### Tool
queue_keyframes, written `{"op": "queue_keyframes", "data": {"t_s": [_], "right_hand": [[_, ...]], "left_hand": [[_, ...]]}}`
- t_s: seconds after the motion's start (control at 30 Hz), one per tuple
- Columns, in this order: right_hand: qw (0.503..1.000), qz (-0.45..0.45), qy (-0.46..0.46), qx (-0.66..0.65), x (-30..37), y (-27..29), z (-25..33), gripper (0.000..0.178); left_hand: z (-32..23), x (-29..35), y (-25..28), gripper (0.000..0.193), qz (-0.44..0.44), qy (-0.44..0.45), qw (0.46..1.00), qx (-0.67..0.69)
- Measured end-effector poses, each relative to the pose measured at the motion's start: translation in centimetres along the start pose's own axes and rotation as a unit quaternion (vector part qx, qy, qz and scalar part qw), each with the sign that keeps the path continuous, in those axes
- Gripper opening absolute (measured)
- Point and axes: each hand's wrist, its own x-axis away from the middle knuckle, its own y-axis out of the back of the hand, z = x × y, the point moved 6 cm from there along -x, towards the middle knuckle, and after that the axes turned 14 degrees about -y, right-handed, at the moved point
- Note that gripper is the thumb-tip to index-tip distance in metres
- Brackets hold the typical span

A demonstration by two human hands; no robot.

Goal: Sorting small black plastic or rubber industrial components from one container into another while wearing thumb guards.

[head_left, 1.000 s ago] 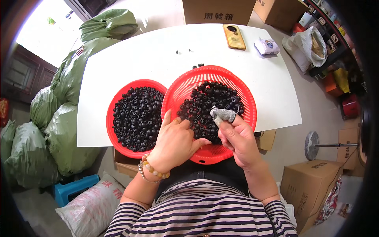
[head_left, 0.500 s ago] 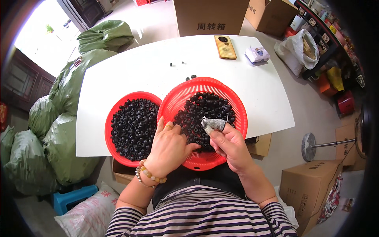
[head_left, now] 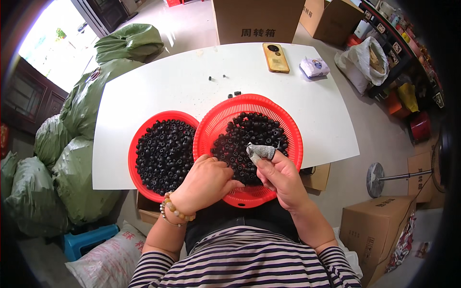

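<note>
A red slotted basket point(head_left: 204, 126) holds many small black ring-shaped parts point(head_left: 249, 126). My left hand point(head_left: 205, 181) lies over its near left side, fingers curled and thumb stretched toward the parts. Its fingertips are hidden. Above the basket's right half is my right hand point(head_left: 281, 180), closed in a pinch, with grey cloth covers point(head_left: 263, 152) on the thumb and forefinger. Whatever sits between those tips is too small to make out. Left of the basket stands a red basin point(head_left: 137, 180), filled with similar black parts point(head_left: 165, 151).
Both containers rest at the near edge of a white table point(head_left: 153, 89). A few loose black pieces point(head_left: 237, 93) lie beyond the basket. Farther back are a phone point(head_left: 276, 57) and a tissue pack point(head_left: 314, 67). Green sacks point(head_left: 79, 177) crowd the left; a carton point(head_left: 374, 230) stands at the right.
My left hand's fingers have curled in and drawn back from the basket's left rim, where they were stretched out. My right hand keeps nearly the same pinch and place.
</note>
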Motion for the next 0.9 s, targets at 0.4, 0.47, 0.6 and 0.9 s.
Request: {"op": "queue_keyframes", "data": {"t_s": [0.4, 0.47, 0.6, 0.9], "right_hand": [[1.0, -0.025, 0.005, 0.005, -0.1, -0.2, 0.0, 0.024], [0.999, -0.041, -0.002, 0.004, 0.0, -0.4, 0.2, 0.023], [0.999, -0.034, 0.011, 0.011, -0.2, 0.1, -0.3, 0.024], [1.0, -0.014, 0.011, -0.019, 0.0, 0.1, 0.1, 0.027]], "left_hand": [[3.5, 1.8, 0.6, 0.056, -0.331, 0.093, 0.719, 0.604], [3.2, 1.3, -0.3, 0.059, -0.312, 0.083, 0.625, 0.71], [2.0, -0.1, -1.2, 0.057, -0.302, 0.142, 0.475, 0.814], [1.0, -1.3, -1.5, 0.043, -0.289, 0.035, 0.338, 0.895]]}}
